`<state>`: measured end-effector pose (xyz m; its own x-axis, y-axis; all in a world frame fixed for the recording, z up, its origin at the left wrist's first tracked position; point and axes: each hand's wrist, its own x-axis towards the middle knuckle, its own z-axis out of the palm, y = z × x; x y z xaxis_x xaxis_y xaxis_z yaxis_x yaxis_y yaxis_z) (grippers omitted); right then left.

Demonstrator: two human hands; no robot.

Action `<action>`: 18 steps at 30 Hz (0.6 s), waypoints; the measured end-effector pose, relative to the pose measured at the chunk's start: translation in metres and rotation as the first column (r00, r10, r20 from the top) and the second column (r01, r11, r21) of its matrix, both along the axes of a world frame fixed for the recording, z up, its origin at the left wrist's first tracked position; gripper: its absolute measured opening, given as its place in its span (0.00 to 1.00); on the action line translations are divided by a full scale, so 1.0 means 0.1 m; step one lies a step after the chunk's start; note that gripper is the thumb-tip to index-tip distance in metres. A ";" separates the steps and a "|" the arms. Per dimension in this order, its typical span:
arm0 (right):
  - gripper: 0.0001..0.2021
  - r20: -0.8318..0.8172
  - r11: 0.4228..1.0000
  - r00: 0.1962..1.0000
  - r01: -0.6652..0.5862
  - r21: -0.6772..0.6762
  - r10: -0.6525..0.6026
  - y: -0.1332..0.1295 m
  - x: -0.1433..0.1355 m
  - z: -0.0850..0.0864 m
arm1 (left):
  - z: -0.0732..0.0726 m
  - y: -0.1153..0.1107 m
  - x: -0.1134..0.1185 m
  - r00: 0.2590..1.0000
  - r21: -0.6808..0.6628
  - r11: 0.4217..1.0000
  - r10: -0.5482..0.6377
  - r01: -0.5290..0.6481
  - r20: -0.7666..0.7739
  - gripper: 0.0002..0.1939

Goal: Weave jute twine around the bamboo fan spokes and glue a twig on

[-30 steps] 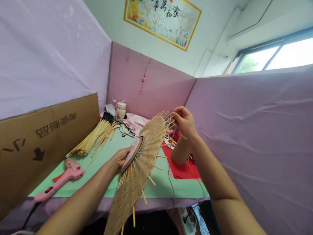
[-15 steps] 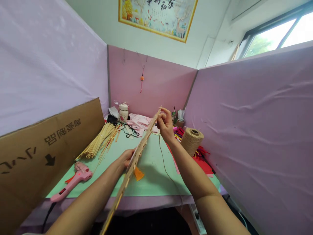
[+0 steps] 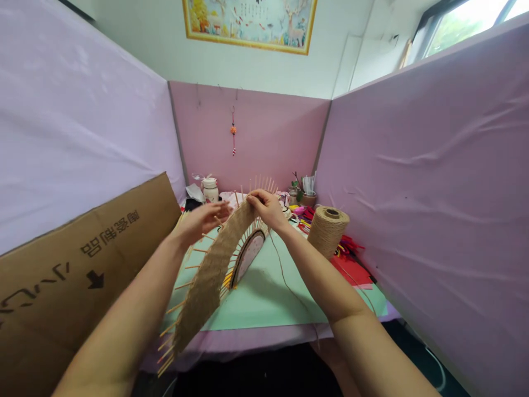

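A curved woven piece [image 3: 210, 264] of brown twine on thin sticks stands tilted over the green table surface, its stick ends fanning out to the left. Inside its curve is a pink half-round panel [image 3: 251, 252] with a dark rim. My right hand [image 3: 266, 208] pinches the top of the woven band. A strand of twine [image 3: 284, 275] hangs from that hand down to the table. Beside the upper left edge, my left hand [image 3: 206, 218] has its fingers stretched out and apart, near the stick ends.
A large twine spool [image 3: 328, 229] stands right of my right hand, by red sheets [image 3: 351, 271]. A cardboard box [image 3: 91, 264] is at the left. At the back are a white jar [image 3: 210, 189] and a pot of white sticks [image 3: 308, 190].
The woven piece has turned from edge-on to show its broad side and fan of sticks. My left hand has let go of its lower part and moved up. The camera view has shifted.
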<state>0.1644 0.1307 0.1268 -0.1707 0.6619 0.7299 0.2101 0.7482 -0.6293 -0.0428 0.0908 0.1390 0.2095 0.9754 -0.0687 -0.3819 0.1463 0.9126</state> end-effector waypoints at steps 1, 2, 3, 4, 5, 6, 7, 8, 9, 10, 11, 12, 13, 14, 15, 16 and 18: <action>0.10 0.005 1.000 1.000 0.006 0.013 -0.006 -0.02 -0.01 0.00 | 0.17 -0.05 -0.05 1.000 0.063 0.998 -0.021 0.022 -0.018 0.17; 0.10 0.010 1.000 1.000 0.012 0.026 -0.012 -0.03 -0.02 0.00 | 0.35 -0.10 -0.09 0.998 0.112 0.992 -0.045 0.050 -0.050 0.18; 0.10 0.012 0.999 1.000 0.018 0.037 -0.019 -0.05 -0.02 0.01 | 0.51 -0.16 -0.12 0.994 0.138 0.987 -0.063 0.076 -0.094 0.19; 0.10 0.014 0.999 1.000 0.024 0.045 -0.024 -0.06 -0.03 0.02 | 0.67 -0.22 -0.11 0.985 0.135 0.986 -0.077 0.098 -0.152 0.20; 0.10 0.020 0.998 0.999 0.028 0.050 -0.029 -0.07 -0.03 0.03 | 0.80 -0.26 -0.09 0.973 0.110 0.989 -0.077 0.103 -0.218 0.19; 0.10 0.027 0.998 0.999 0.031 0.053 -0.032 -0.07 -0.03 0.03 | 0.91 -0.29 -0.05 0.955 0.089 0.991 -0.074 0.104 -0.286 0.18; 0.10 0.036 0.998 0.999 0.034 0.056 -0.036 -0.08 -0.02 0.04 | 0.99 -0.30 0.01 0.920 0.084 0.989 -0.077 0.118 -0.384 0.17; 0.10 0.042 0.998 0.998 0.038 0.058 -0.041 -0.08 -0.02 0.04 | 1.05 -0.29 0.08 0.860 0.097 0.985 -0.075 0.143 -0.505 0.16; 0.10 0.048 0.997 0.998 0.041 0.061 -0.044 -0.09 -0.02 0.05 | 1.08 -0.26 0.15 0.766 0.120 0.976 -0.064 0.181 -0.640 0.15; 0.10 0.050 0.997 0.998 0.043 0.063 -0.046 -0.09 -0.01 0.05 | 1.10 -0.23 0.22 0.637 0.146 0.963 -0.033 0.227 -0.770 0.15; 0.10 0.049 0.997 0.998 0.043 0.065 -0.046 -0.09 0.00 0.04 | 1.10 -0.19 0.29 0.492 0.171 0.948 0.017 0.270 -0.871 0.15; 0.10 0.043 0.997 0.998 0.044 0.068 -0.047 -0.10 0.00 0.04 | 1.09 -0.15 0.35 0.357 0.195 0.934 0.080 0.300 -0.931 0.14; 0.10 0.035 0.997 0.998 0.046 0.070 -0.048 -0.10 0.02 0.03 | 1.08 -0.11 0.40 0.249 0.216 0.923 0.139 0.318 -0.959 0.13; 0.10 0.023 0.997 0.999 0.045 0.069 -0.047 -0.10 0.03 0.02 | 1.06 -0.08 0.43 0.171 0.237 0.916 0.189 0.325 -0.967 0.11; 0.10 0.004 0.997 0.999 0.040 0.066 -0.041 -0.10 0.05 0.00 | 1.04 -0.06 0.46 0.122 0.254 0.909 0.226 0.331 -0.966 0.09; 0.12 -0.023 0.998 0.999 0.031 0.063 -0.030 -0.09 0.08 -0.01 | 1.02 -0.05 0.47 0.092 0.266 0.903 0.249 0.338 -0.964 0.07; 0.17 -0.092 0.998 0.996 0.020 0.056 -0.015 -0.07 0.13 -0.03 | 1.00 -0.04 0.48 0.039 0.271 0.894 0.275 0.357 -0.961 0.06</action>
